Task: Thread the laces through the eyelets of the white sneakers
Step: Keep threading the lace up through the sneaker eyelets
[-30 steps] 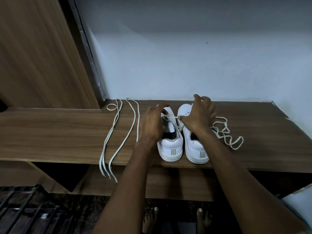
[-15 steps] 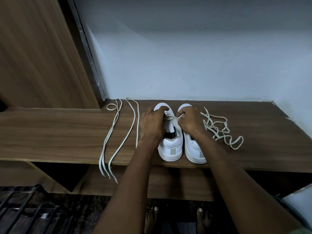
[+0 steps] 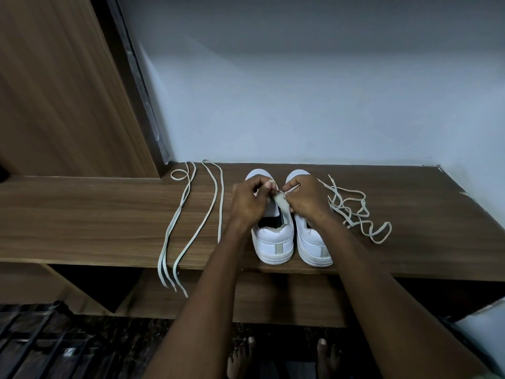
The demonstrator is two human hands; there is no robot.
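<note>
Laces are the matter in hand: the one being worked (image 3: 348, 206) is pinched at its tip between the curled fingers of the right hand (image 3: 307, 199), and the rest of it trails off to the right in a loose tangle on the wooden shelf (image 3: 82, 214). The left hand (image 3: 247, 203) faces it with fingers curled too, thumb and forefinger pinching the edge of the left sneaker (image 3: 273, 236) at its eyelets; the fingertips of both hands meet just above that shoe's tongue. Whether the lace tip has gone into an eyelet cannot be told, since the fingers cover the spot. The right sneaker (image 3: 311, 242) stands just beside the left one, both white, heels toward the person and near the shelf's front edge, toes toward the pale wall (image 3: 300, 91). The spare lace (image 3: 191, 220) lies well to the left of the shoes, folded into long strands that run from the back of the shelf and hang over its front edge. Below, the person's bare feet (image 3: 284, 356) stand on a dark floor.
</note>
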